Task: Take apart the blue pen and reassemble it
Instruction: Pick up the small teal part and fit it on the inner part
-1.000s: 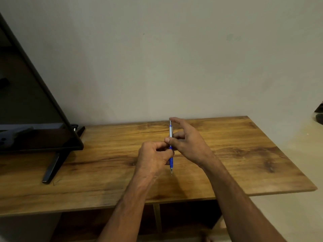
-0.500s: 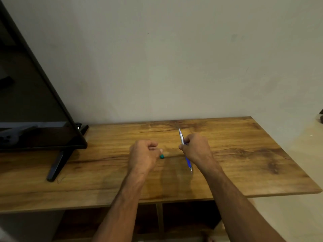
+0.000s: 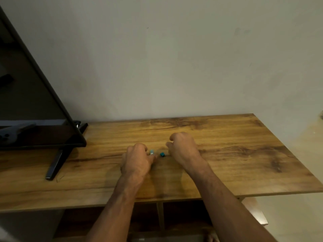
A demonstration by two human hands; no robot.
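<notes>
My left hand (image 3: 138, 159) rests low on the wooden table (image 3: 236, 154), its fingertips pinched on a small light-blue and silver pen part (image 3: 151, 152); the rest of that part is hidden under the hand. A tiny teal pen piece (image 3: 162, 154) lies loose on the table between my hands. Just to the right of it is my right hand (image 3: 183, 149), fingers curled inward and knuckles up. The long body of the blue pen is not visible, and whether the right hand holds anything is hidden.
A black flat screen (image 3: 35, 102) on a slanted stand foot (image 3: 56, 165) fills the table's left side. The wall runs along the back edge. Open shelf compartments (image 3: 160, 217) lie below the front edge.
The hands pulled apart and dropped to the table. The teal piece left my left fingertips and now lies on the wood. The pen that stuck out of my right hand is out of sight.
</notes>
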